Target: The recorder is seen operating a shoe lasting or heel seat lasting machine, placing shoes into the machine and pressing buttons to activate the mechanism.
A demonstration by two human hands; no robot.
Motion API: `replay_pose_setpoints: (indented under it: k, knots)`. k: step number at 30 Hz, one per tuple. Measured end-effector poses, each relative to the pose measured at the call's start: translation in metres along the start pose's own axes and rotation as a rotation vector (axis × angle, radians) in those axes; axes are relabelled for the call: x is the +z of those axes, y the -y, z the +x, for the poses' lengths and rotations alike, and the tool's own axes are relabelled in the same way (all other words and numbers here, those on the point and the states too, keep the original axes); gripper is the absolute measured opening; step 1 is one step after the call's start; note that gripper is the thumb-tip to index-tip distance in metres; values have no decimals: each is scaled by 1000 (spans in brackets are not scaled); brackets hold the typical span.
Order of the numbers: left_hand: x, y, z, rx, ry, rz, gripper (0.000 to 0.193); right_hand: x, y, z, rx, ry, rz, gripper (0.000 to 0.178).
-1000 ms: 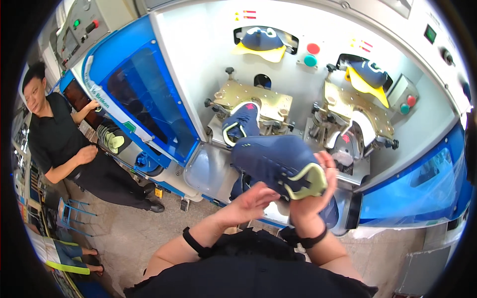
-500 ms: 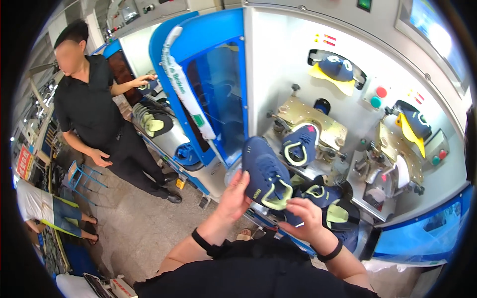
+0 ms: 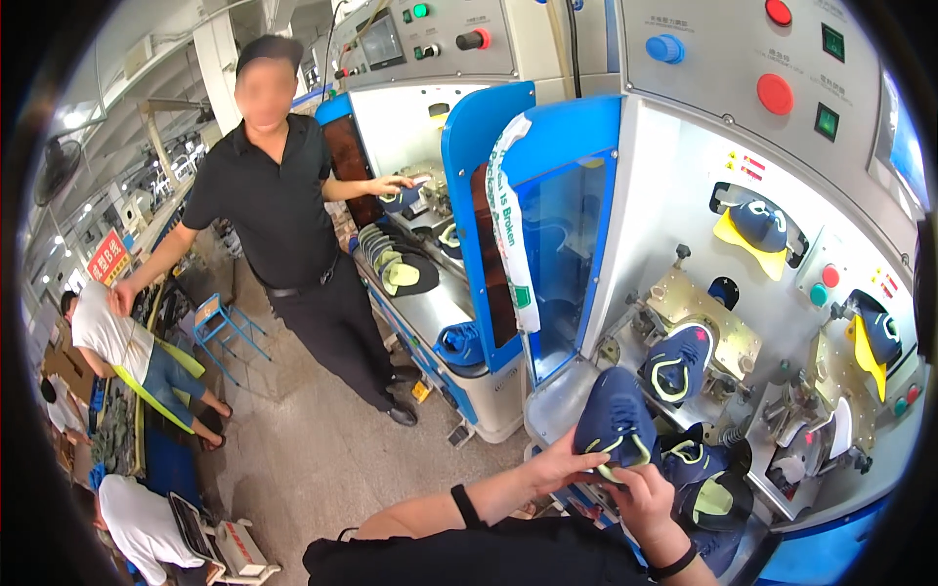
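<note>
A navy shoe upper (image 3: 614, 415) with a lime-green collar lining is held in front of the machine, toe pointing away from me. My left hand (image 3: 565, 465) grips its left side near the heel, thumb on the collar. My right hand (image 3: 645, 493) closes on the collar's right edge. Behind it another navy shoe upper (image 3: 676, 361) with a pink mark sits on the machine's metal plate (image 3: 718, 317). Beneath and right of my hands, several navy uppers with lime linings (image 3: 711, 496) lie piled together, partly hidden by my right hand.
A blue-framed machine door (image 3: 562, 264) stands left of the shoe. Two navy heel pieces with yellow flaps (image 3: 754, 234) are mounted on the lit back wall, beside red and green buttons (image 3: 829, 275). A person in black (image 3: 283, 215) stands at a neighbouring machine, near a blue stool (image 3: 227, 327).
My view has swung left and up, so the machines appear lower and farther right. My left hand has shifted toward the shoe's heel, and my right fingers now close on the collar.
</note>
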State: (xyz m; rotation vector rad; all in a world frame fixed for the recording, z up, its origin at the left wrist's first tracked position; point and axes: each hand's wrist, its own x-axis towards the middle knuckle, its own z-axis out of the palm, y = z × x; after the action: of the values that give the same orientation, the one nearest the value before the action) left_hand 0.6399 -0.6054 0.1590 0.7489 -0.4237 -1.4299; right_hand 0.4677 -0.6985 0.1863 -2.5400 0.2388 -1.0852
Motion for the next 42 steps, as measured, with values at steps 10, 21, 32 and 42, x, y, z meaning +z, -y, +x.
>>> replay_pose_setpoints:
  k: [10,21,32,42]
  knots:
    - [-157,66,64,157,-423,564,81,48,-4,16,12,277,-136,27]
    - [-166,35,81,27,-648,1354,60,49,-52,-43,19,554,-426,31]
    - [-34,-41,70,916,-360,1240,17,-136,-88,110,-107,-188,-705,23]
    - [30,-30,85,705,159,881,5,-393,-212,64,737,-319,-917,32]
